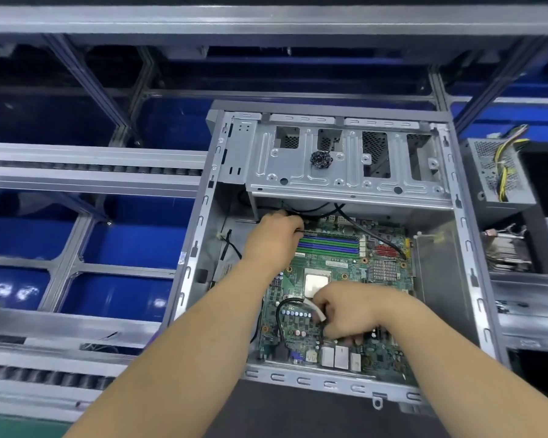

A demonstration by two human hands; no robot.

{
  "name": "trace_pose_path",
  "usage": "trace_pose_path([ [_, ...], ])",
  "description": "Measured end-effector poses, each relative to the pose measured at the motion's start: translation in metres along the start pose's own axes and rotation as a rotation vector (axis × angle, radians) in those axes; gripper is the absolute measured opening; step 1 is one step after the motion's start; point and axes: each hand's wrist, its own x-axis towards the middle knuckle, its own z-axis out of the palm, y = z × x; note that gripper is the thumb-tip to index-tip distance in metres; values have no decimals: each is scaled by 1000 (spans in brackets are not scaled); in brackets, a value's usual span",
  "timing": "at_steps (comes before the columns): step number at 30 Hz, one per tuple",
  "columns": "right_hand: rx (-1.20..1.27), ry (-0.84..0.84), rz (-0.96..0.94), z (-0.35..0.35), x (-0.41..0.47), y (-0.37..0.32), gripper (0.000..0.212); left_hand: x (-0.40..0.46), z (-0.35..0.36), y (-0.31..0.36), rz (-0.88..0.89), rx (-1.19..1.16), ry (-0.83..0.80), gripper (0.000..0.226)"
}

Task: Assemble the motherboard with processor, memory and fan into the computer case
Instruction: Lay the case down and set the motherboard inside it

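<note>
Left hand (274,237): fingers curled at the far end of the memory slots (328,245), apparently on a thin dark strip; its grip is hidden by the knuckles, cannot tell. Right hand (350,314): fingers curled round a white connector (317,311) on a black cable (280,317), over the near half of the motherboard (336,295). Processor (317,284) just beyond its knuckles, partly covered. Motherboard lies flat inside the open computer case (469,248), which rests on the dark bench (285,415). Power supply (497,172) with yellow wires and a finned heatsink (508,251) sit beside the case's right wall. Blue bins (127,245) in a blurred aluminium rack to the left.
</note>
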Motion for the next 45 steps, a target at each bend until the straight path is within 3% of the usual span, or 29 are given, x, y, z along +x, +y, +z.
trace_pose_path([
  [6, 86, 15, -52, 3, 2, -1, 20, 2, 1, 6, 0, 100, 37, 14],
  [11, 148, 167, -99, -1, 1, 4, 12, 10, -4, 23, 19, 242, 91, 42],
  [13, 191, 167, -98, -1, 0, 3, 10, 11, -2, 23, 4, 256, 81, 39],
  [18, -43, 254, -88, 0, 1, -3, 10, 12, -8, 18, 2, 220, 6, 12],
  [21, -92, 343, -150, 0, -2, -15, 20, 9, -25, 16, 50, 184, -55, 18],
  [24, 77, 236, -174, 1, -4, -30, 11, -1, -45, 10, 88, 141, -147, 35],
  [28, -37, 243, -137, 10, 1, -49, 18, -26, -40, -4, -17, 125, -35, 17],
  [32, -250, 343, -130, 20, 5, -50, 30, -28, -25, 3, -11, 154, -43, 11],
  [37, 34, 289, -140, 19, 11, -34, 4, -14, -19, -4, -17, 177, -98, 4],
  [45, 226, 278, -93, 24, 22, -28, 20, -10, -16, -4, -9, 263, 1, 7],
])
